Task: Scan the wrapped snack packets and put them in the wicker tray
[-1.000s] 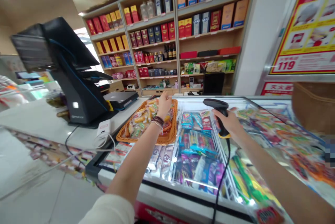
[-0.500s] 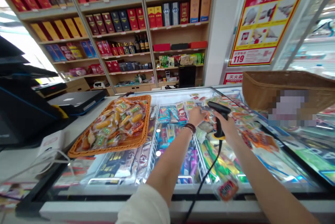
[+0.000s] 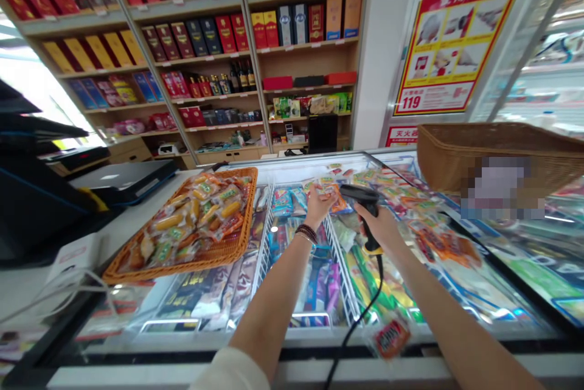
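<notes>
My left hand (image 3: 318, 204), with a beaded bracelet on its wrist, is closed on an orange snack packet (image 3: 337, 198) above the freezer's glass top. Just right of it, my right hand (image 3: 378, 226) grips the handle of a black barcode scanner (image 3: 360, 194), whose head points left toward the packet. A black cable (image 3: 365, 299) hangs from the scanner down to the front edge. Near that edge lies a red-labelled packet (image 3: 391, 338). Other orange packets (image 3: 444, 244) lie on the glass to the right.
An orange wicker tray (image 3: 244, 241) of wrapped snacks sits at left, beside a flat black device (image 3: 123, 180) and a white box (image 3: 75, 256). A brown basket (image 3: 442, 162) stands at right. Shelves (image 3: 305, 49) of boxes are behind.
My left hand has moved left, and the orange packet in it shows more fully. The scanner in my right hand has shifted slightly left and down. The view has also shifted a little.
</notes>
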### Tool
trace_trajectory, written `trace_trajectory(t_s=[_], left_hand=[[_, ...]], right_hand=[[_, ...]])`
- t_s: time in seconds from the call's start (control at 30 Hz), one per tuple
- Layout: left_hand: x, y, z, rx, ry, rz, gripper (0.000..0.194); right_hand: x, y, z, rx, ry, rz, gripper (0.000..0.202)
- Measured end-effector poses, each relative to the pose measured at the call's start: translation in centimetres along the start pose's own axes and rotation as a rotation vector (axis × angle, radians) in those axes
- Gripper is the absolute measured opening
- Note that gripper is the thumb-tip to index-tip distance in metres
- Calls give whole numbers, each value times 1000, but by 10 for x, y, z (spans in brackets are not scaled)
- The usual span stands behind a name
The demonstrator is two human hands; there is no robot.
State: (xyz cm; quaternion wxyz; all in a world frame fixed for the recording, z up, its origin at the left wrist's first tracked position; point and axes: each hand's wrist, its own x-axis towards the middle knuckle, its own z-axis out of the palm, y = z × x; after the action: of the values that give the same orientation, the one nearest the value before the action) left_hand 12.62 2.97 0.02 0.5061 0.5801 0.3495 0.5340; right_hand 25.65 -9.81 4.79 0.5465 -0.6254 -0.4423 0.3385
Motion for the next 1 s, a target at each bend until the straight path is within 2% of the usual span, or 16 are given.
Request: trace_trajectory(t_s=[0.1, 0.3, 0.63, 1.0], left_hand=[[-3, 3, -6, -103, -15, -16, 33], [-4, 6, -11, -103, 81, -48, 41], [-10, 10, -17, 98, 154, 106, 51], [-14, 18, -19, 284, 214, 78, 50]], right_hand=[[-4, -4, 1, -37, -25, -27, 39], [-9, -6, 4, -86, -31, -87, 42], [-15, -4, 7, -208, -51, -155, 42], [-12, 6, 9, -264, -46, -201, 41]])
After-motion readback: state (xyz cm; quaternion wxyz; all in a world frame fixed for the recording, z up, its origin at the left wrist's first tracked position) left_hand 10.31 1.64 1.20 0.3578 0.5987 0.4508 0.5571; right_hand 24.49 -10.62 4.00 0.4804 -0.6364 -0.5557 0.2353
